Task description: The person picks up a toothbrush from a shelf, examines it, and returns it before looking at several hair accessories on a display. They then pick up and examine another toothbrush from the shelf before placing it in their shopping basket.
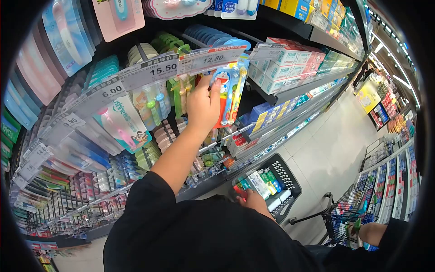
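My left hand is raised to the shelf and shut on a children's toothbrush pack, a red card with a blue cartoon cat that hangs on a peg under the 12.80 price tag. My thumb lies on the front of the pack and my fingers are behind it. Low in front of my body, my right hand grips the near edge of a black shopping basket. The basket holds toothpaste boxes and other packs. My dark sleeve hides the wrist.
Pegs of toothbrush packs fill the left wall, with toothpaste boxes on shelves to the right. The tiled aisle floor runs off to the right. Another hand with a dark sleeve rests on a wire cart at the lower right.
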Demonstrator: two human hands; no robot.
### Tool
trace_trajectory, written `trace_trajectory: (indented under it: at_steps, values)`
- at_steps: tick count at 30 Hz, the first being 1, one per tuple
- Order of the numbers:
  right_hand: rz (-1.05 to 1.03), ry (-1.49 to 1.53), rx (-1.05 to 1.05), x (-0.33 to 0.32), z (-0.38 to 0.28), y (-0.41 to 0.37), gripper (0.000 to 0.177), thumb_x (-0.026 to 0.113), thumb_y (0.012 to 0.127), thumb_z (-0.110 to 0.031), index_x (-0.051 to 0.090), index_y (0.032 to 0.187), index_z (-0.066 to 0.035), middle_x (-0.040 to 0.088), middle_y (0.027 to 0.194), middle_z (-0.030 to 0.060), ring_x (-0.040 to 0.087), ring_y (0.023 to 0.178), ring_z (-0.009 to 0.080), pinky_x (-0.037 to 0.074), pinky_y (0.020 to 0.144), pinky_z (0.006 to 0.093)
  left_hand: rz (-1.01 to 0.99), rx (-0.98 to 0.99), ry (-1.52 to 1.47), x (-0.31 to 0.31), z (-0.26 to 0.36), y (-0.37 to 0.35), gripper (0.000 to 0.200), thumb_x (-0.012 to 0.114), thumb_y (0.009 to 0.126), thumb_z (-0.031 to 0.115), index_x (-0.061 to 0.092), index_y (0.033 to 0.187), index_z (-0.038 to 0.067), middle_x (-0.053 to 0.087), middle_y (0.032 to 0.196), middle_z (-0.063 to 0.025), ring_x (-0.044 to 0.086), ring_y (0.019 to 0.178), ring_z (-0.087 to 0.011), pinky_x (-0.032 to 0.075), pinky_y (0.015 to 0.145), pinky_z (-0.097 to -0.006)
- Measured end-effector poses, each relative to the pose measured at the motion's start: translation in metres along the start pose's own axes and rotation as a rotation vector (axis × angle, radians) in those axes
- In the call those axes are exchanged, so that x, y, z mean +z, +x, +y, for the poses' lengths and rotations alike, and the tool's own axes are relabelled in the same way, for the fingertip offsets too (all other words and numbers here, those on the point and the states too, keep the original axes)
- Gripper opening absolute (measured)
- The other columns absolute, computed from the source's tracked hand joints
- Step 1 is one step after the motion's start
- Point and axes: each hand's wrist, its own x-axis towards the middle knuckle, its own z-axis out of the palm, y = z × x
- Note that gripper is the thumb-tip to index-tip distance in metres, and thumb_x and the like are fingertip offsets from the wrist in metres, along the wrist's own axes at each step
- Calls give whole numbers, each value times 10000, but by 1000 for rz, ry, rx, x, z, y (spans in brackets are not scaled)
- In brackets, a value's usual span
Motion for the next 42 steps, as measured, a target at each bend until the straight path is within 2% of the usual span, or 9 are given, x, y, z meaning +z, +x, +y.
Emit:
trace_trajectory:
  at_steps: [11,14,20,26,29,32,35,40,42]
  values:
    - [37,23,-3,6,3,1,525,613,806,-432,554,1100,-1,626,965,205,606,917,364,488,779,437,5,-6,85,5,-6,3,244,524,907,201,583,1029,-2,632,768,-211,621,702,-374,472,611,-408]
    - [36,29,8,6,2,2,484,600,826,-428,573,1025,12,619,950,202,596,930,361,471,804,429,-72,-111,88,0,2,5,246,529,906,207,584,1024,-1,626,737,-209,622,685,-370,470,598,-411]
    - [17,17,-7,3,2,3,535,612,808,-437,552,1110,1,615,963,211,607,895,374,487,777,437,-27,13,117,4,0,4,250,533,907,224,583,1004,-1,626,719,-202,621,647,-346,468,578,-394]
    - [32,32,-30,4,2,3,549,614,807,-442,543,1126,0,601,983,226,605,889,384,490,772,445,-53,-41,3,7,-11,-2,251,538,908,218,585,1019,-2,644,701,-156,630,602,-306,474,569,-375]
    - [56,31,-35,11,8,6,553,616,807,-444,537,1137,-7,596,979,239,601,889,396,490,771,450,-100,-160,-204,7,-11,-11,287,596,866,187,552,1080,1,645,875,-151,630,749,-277,484,665,-360]
    - [66,66,-79,9,10,6,554,602,816,-444,521,1171,-26,589,983,272,596,878,425,490,754,470,134,167,87,6,-9,-29,387,647,807,137,500,1137,0,558,1085,-167,558,956,-299,446,826,-366]
    - [144,184,-107,9,9,0,465,617,820,-359,557,1117,-8,597,983,238,584,897,405,478,773,452,134,350,-45,9,-2,-71,440,659,748,85,473,1136,-11,492,1145,-183,486,1032,-332,375,925,-380]
    - [382,353,-201,11,25,-21,287,663,792,-205,594,991,-11,607,959,166,592,867,353,476,768,396,-559,42,-346,38,2,-167,115,637,771,105,602,876,73,618,854,-97,574,841,-306,443,763,-381]
    - [335,341,-133,6,37,-38,304,668,788,-200,589,1020,-21,611,933,173,592,871,355,476,771,389,-739,15,-357,50,0,-197,105,629,786,129,606,866,65,626,827,-105,587,825,-310,450,739,-384]
